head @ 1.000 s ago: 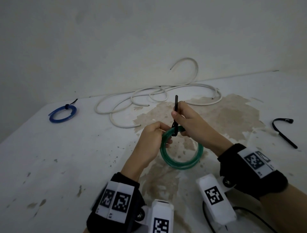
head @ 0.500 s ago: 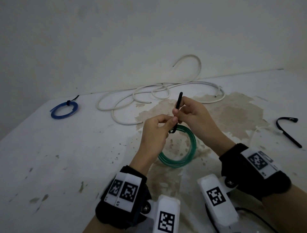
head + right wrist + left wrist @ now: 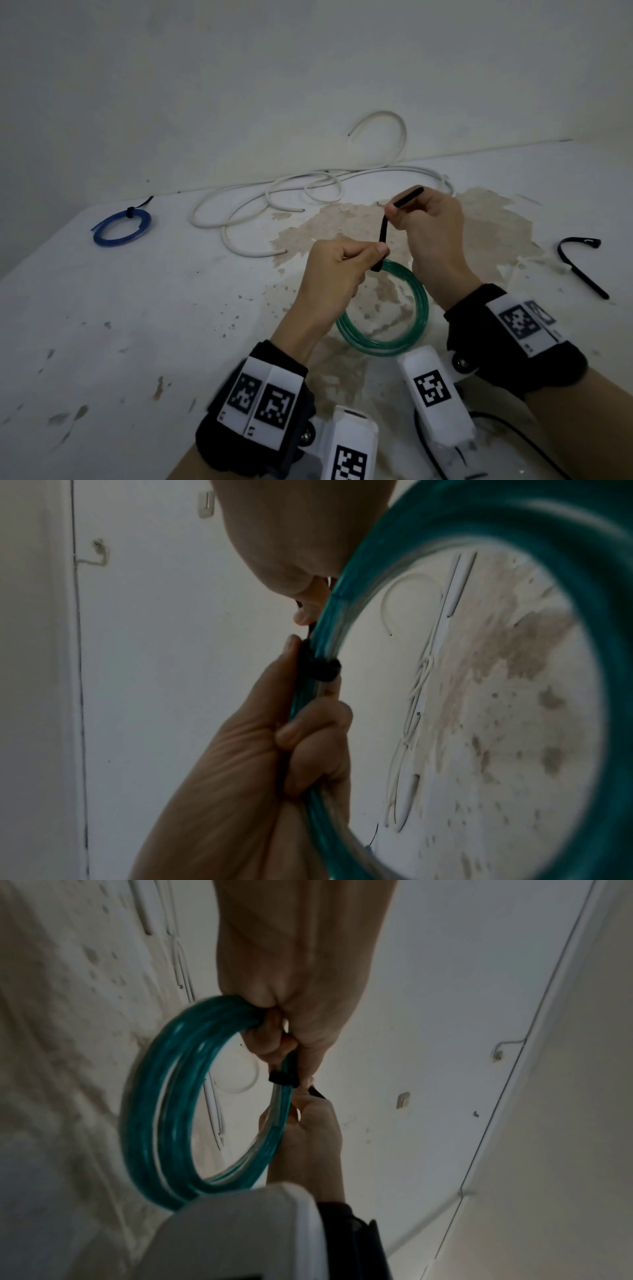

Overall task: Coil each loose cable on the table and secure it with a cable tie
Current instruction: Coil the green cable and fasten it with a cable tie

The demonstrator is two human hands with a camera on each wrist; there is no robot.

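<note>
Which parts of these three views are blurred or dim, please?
Head view: evenly lit and fairly sharp, edges bent by the wide lens. Left wrist view: dim, the green cable coil smeared at its outer arc. Right wrist view: the coil's near arc looms large and out of focus.

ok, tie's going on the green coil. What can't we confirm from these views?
- Head: whether the black tie is locked; left hand covers the wrap.
- Left wrist: tie tail hidden behind right hand; green coil motion-blurred.
- Right wrist: coil fills the frame, cut off by the edges.
- Head: blue coil tie too small.
</note>
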